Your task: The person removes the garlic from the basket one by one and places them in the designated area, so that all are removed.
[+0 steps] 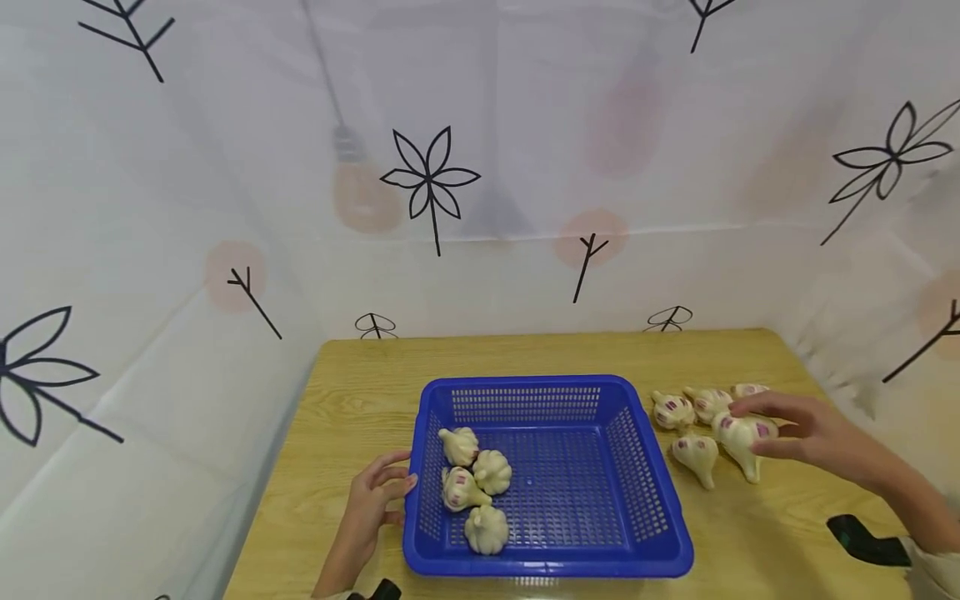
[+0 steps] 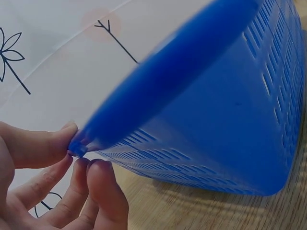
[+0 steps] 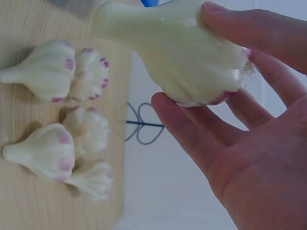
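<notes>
Between the thumb and fingers of my right hand (image 1: 836,437) is a garlic bulb (image 3: 177,52), pale with purple marks and a thick stem. In the head view this bulb hangs over the right side of the table, close above other garlic bulbs (image 1: 695,452). My left hand (image 1: 367,504) pinches the left rim of a blue plastic basket (image 1: 547,568). Seen from the left wrist, the thumb (image 2: 43,143) lies on top of the rim with fingertips beneath it. Several garlic bulbs (image 1: 492,472) sit inside the basket, along its left side.
The basket stands on a light wooden table (image 1: 360,375). Right of it lie several loose garlic bulbs (image 3: 43,153) in a group near the table's edge. A white patterned cloth (image 1: 487,283) hangs behind and on both sides.
</notes>
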### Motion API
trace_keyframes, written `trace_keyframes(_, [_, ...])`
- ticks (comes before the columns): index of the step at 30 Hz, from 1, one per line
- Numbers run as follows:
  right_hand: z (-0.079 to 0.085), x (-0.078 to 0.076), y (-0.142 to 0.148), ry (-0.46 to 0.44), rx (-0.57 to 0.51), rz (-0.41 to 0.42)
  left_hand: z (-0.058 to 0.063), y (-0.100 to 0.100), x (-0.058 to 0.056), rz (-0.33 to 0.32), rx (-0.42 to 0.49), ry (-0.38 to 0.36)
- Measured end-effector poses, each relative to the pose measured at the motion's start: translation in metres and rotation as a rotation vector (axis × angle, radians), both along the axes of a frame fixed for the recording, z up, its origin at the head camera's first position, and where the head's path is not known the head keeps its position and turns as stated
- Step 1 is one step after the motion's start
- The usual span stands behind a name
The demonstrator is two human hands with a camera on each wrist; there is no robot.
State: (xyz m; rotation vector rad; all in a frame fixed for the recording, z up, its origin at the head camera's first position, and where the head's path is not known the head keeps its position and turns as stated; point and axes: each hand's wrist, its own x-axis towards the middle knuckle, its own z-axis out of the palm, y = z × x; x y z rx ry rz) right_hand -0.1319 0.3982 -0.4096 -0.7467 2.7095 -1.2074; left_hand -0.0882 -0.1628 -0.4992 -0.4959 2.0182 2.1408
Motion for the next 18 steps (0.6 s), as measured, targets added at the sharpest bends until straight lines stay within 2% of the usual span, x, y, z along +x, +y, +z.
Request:
trace_keyframes(8, [-0.006,-0.004,0.020,-0.012,0.097,-0.088,-0.002,0.001,0.000,-0.020,0.019,0.012])
trace_keyframes(18, [-0.015,-0.017,0.045,-0.097,0.079,-0.124,0.001,0.000,0.001,-0.008,0.011,0.026])
